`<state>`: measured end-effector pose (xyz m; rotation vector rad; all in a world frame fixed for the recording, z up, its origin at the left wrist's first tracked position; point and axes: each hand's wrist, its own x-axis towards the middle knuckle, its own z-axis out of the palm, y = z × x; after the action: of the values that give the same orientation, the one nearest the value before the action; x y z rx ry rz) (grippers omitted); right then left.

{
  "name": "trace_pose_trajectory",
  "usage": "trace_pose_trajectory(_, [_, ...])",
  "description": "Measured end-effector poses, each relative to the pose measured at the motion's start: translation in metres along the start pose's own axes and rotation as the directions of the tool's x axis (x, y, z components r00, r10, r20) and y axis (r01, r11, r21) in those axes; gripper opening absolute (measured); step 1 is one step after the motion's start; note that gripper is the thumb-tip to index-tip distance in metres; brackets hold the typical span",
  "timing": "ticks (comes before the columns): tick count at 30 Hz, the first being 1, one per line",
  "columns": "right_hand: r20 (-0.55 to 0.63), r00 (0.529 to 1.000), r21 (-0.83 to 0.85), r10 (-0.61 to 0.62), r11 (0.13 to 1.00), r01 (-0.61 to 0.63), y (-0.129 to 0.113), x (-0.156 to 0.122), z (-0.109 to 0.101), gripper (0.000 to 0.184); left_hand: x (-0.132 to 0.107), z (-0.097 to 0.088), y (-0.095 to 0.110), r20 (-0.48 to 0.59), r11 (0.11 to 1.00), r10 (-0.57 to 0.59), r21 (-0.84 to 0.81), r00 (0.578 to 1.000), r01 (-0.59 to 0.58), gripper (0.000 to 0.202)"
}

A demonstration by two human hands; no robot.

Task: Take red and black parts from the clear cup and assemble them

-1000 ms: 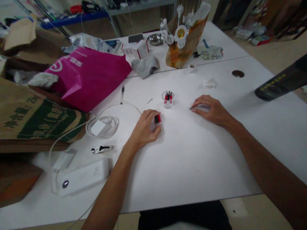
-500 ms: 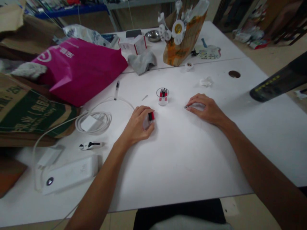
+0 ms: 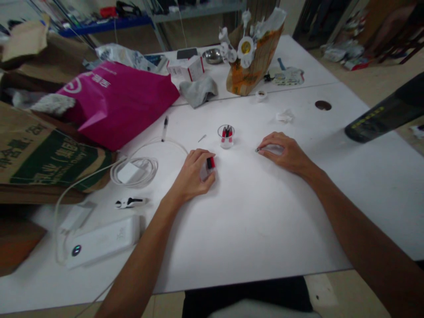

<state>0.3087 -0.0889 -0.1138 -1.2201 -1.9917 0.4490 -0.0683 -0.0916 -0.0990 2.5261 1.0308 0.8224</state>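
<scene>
My left hand (image 3: 194, 176) rests on the white table (image 3: 251, 221), fingers curled around a small red and black piece (image 3: 210, 163). My right hand (image 3: 285, 152) lies flat on the table to the right, its fingertips pinching a tiny dark metal bit (image 3: 257, 150). Between and just beyond the hands stands a small clear cup (image 3: 226, 136) holding several red and black pieces upright.
A magenta bag (image 3: 119, 99) and cardboard boxes (image 3: 39, 154) crowd the left. A coiled white cable with charger (image 3: 132, 171), a white power bank (image 3: 102, 240), a small clip (image 3: 129, 202) and a pen (image 3: 164, 127) lie near left. An orange paper bag (image 3: 253, 57) stands at the back.
Only the camera view shifted slightly; both hands stay in the same places on the table with the same things in them.
</scene>
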Motion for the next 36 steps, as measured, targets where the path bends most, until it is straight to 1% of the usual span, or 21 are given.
trace_pose_trajectory(5, [-0.019,1.0,-0.005,-0.006,1.0,0.006,0.003,-0.001,0.001,0.014,-0.001,0.0,0.0,0.006,1.0,-0.003,-0.006,1.0,0.003,0.047])
trace_pose_trajectory(8, [-0.034,0.999,0.023,0.005,1.0,-0.004,0.004,-0.001,0.001,0.017,-0.001,-0.001,0.0,0.012,1.0,-0.008,-0.009,1.0,0.008,0.05])
trace_pose_trajectory(18, [-0.071,0.993,0.138,0.09,0.987,-0.079,-0.001,0.001,0.0,0.031,-0.002,-0.005,0.002,0.023,0.999,-0.032,-0.015,0.999,0.032,0.057])
trace_pose_trajectory(21, [-0.095,0.99,0.164,0.108,0.982,-0.091,-0.004,0.002,0.0,0.032,-0.002,-0.007,0.004,0.026,0.999,-0.044,-0.01,0.999,0.045,0.055])
trace_pose_trajectory(25, [-0.125,0.985,0.172,0.119,0.98,-0.096,-0.006,0.004,0.0,0.036,-0.002,-0.008,0.006,-0.016,1.0,-0.023,0.002,1.0,0.023,0.05])
trace_pose_trajectory(30, [-0.162,0.975,0.179,0.149,0.977,-0.119,-0.007,0.005,0.0,0.037,0.0,-0.01,0.005,-0.071,0.999,-0.039,0.009,0.997,0.039,0.045])
trace_pose_trajectory(36, [-0.271,0.941,0.201,0.201,0.968,-0.149,-0.01,0.002,0.002,0.036,0.0,-0.012,0.007,-0.126,0.999,-0.039,0.004,0.991,0.04,0.037])
